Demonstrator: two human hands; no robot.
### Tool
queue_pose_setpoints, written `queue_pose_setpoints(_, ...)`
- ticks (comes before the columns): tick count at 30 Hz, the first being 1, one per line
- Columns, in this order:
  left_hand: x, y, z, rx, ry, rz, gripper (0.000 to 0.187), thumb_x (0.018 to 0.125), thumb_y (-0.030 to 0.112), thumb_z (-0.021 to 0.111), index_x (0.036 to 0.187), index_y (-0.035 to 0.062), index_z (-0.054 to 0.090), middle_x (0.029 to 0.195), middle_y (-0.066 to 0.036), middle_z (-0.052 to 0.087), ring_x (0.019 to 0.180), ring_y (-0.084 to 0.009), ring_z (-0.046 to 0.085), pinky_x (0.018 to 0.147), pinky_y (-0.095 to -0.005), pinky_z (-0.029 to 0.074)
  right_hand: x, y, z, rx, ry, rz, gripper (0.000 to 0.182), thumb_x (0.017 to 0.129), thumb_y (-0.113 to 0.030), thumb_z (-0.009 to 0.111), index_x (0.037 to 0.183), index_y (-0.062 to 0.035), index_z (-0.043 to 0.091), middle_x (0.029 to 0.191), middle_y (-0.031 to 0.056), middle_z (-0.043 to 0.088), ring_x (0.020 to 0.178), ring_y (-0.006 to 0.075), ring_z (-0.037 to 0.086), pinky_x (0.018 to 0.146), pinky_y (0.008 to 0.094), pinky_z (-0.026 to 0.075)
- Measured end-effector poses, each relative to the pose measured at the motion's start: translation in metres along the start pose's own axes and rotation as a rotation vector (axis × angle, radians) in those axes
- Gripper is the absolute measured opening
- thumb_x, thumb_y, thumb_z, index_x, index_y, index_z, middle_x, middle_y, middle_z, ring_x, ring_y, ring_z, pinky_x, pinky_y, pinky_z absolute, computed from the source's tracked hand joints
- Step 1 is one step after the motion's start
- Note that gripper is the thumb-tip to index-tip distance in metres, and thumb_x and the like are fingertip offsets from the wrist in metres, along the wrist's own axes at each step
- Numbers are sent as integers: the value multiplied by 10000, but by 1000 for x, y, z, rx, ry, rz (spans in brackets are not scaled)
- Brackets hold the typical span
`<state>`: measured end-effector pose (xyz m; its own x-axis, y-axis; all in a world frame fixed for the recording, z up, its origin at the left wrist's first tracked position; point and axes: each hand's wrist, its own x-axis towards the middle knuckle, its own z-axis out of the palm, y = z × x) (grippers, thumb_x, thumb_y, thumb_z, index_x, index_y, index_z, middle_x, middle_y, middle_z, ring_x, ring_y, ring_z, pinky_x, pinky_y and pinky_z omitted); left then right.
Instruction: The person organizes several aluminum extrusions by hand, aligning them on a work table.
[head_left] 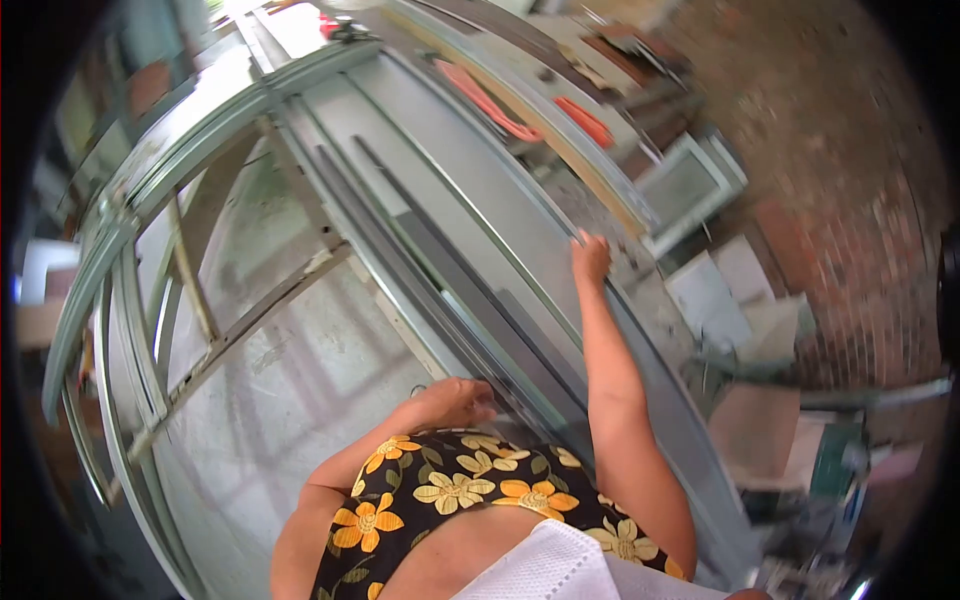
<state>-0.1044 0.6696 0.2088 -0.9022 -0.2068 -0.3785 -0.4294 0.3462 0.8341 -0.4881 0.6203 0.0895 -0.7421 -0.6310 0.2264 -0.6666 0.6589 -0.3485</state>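
Observation:
A long grey metal door panel (540, 215) with raised strips stretches from the upper middle down past my body. My right arm reaches forward along it, and my right hand (591, 256) is closed round the panel's right-hand edge. Close to my waist, my left hand (455, 402) has its fingers curled by the lower end of the dark metal strips (440, 265). What those fingers hold, if anything, is hidden. Left of the strips lies an open metal frame (270, 292) with crossbars.
Curved metal rails (200, 140) border the frame at the far left. Red-orange handles (585, 122) lie beyond the panel. On the right, a small framed pane (690, 190), flat sheets (715, 295) and boards lie on the brick floor (850, 290).

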Motion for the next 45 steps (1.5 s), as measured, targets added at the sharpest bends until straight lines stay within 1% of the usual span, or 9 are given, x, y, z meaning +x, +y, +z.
queue_pose_setpoints(3, -8, -7, -4, -21, 24, 72, 303, 813, 240, 605, 1033, 33, 586, 917, -139, 643, 845, -271, 618, 736, -352, 482, -29, -35, -28, -30, 23, -50, 494, 713, -287, 691, 1176, -199, 542, 1112, 110, 516, 1063, 284, 480, 852, 479, 387)
queue_pose_setpoints(7, -26, -15, -24, -43, -7, 29, 280, 809, 196, 619, 1040, 40, 589, 916, -119, 650, 831, -238, 616, 712, -332, 481, -77, -37, -62, -43, 163, -152, 501, 724, -304, 680, 1179, -155, 534, 1165, 129, 495, 1107, 296, 460, 900, 447, 368)
queue_pose_setpoints(8, 36, 40, 31, -10, 33, 5, 276, 808, 188, 624, 1039, 41, 591, 916, -112, 653, 828, -231, 616, 709, -329, 479, -58, 56, -82, 19, 170, -176, 490, 728, -304, 676, 1171, -146, 541, 1169, 130, 494, 1112, 295, 457, 908, 440, 365)
queue_pose_setpoints(10, 60, 44, 49, 0, 74, 41, 268, 804, 172, 632, 1037, 43, 593, 917, -98, 657, 821, -218, 614, 703, -323, 476, -74, 122, -92, 91, 177, -145, 453, 738, -293, 666, 1150, -136, 559, 1153, 127, 505, 1096, 291, 470, 903, 423, 375)
queue_pose_setpoints(21, 129, 64, 46, 116, 236, 260, 285, 786, 161, 629, 1018, 4, 579, 954, -151, 628, 886, -283, 610, 735, -353, 481, -251, 354, -219, -110, 200, 208, 420, 746, -329, 667, 1102, -115, 602, 1117, 105, 555, 1035, 288, 515, 872, 382, 418)
queue_pose_setpoints(29, 246, 108, 77, 502, 367, 431, 447, 763, 182, 621, 1172, 61, 486, 1181, -166, 514, 1056, -339, 508, 906, -386, 416, -298, 407, -248, -143, 99, 219, 449, 767, -360, 640, 1143, -121, 585, 1096, 134, 569, 1026, 303, 524, 867, 388, 419)
queue_pose_setpoints(30, 270, 100, 88, 559, 445, 574, 478, 752, 196, 627, 1184, 62, 473, 1198, -177, 500, 1075, -346, 494, 919, -396, 407, -297, 410, -247, -156, 77, 207, 431, 770, -350, 638, 1129, -116, 593, 1085, 136, 572, 1015, 304, 526, 862, 390, 419)
queue_pose_setpoints(38, 329, 122, 118, 849, 301, 493, 618, 743, 257, 638, 1293, 112, 398, 1244, -162, 448, 1185, -309, 398, 945, -452, 340, -297, 437, -235, 46, 101, 135, 295, 835, -293, 590, 992, -50, 649, 998, 141, 596, 899, 320, 560, 781, 396, 436)
queue_pose_setpoints(45, 344, 91, 129, 825, 310, 427, 456, 763, 306, 634, 1185, 180, 514, 1180, -81, 490, 1160, -268, 410, 981, -488, 275, -296, 434, -230, 94, 138, 153, 274, 821, -268, 601, 961, -37, 649, 967, 123, 619, 869, 315, 570, 784, 400, 432)
